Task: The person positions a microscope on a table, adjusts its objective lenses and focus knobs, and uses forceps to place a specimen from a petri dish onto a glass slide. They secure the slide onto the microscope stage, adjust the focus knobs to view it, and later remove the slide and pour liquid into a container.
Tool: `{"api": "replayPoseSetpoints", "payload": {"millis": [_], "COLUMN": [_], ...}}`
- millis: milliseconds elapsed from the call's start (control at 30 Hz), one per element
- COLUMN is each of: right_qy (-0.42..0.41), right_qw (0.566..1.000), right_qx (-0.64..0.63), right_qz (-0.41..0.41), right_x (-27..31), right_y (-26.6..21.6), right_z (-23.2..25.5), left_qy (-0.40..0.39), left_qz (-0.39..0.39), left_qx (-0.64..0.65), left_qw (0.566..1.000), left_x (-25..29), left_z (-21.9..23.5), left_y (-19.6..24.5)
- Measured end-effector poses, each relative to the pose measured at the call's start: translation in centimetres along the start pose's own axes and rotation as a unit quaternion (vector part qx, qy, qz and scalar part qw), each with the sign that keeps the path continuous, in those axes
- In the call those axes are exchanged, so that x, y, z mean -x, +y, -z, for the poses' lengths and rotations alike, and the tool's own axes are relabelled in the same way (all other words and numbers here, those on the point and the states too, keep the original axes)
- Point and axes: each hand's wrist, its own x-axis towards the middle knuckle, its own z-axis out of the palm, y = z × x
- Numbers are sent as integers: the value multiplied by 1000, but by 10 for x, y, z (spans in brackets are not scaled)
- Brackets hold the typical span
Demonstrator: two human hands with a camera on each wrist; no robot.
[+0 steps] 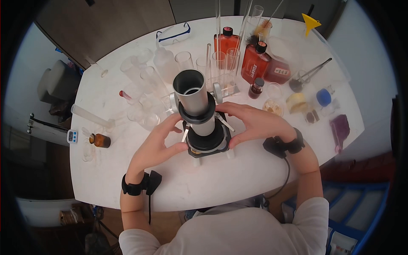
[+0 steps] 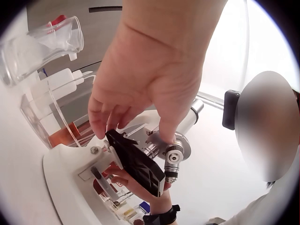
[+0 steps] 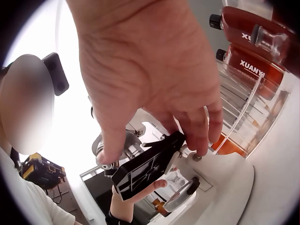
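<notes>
A microscope [image 1: 194, 97] with a silver tube stands upright at the table's near middle, its eyepiece end toward the head camera. At the left side of its black square stage [image 2: 136, 161] is my left hand [image 1: 154, 144], thumb on the near corner and fingers toward the back. My right hand [image 1: 254, 123] holds the opposite side the same way, its thumb at the near right corner. Metal stage clips [image 1: 225, 122] lie between the hands. From below, the right wrist view shows the stage's ribbed underside and a round mirror [image 3: 180, 197] on the white base.
Behind the microscope stand a clear rack [image 1: 231, 88], glass beakers [image 1: 183, 59] and red-brown bottles [image 1: 255, 63]. Small jars and a purple cloth [image 1: 340, 129] lie right. A brown bottle [image 1: 101, 140], a graduated cylinder [image 1: 91, 115] and a timer [image 1: 72, 136] are left.
</notes>
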Motion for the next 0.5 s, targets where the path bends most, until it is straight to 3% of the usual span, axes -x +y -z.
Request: {"api": "replayPoseSetpoints", "payload": {"millis": [67,133,500], "right_qy": [13,-20,-33], "right_qw": [999,999,999], "right_qx": [41,-35,-26], "right_qz": [14,-20,-25], "right_x": [-1,-4,-7], "right_y": [0,1,-8], "right_z": [1,8,17], "left_qy": [-19,-56,-69], "left_qz": [26,12,26], "left_qx": [0,-36,-82], "left_qw": [999,998,994], "left_x": [0,-1,-3], "left_z": [5,11,16], "left_y": [1,1,6]}}
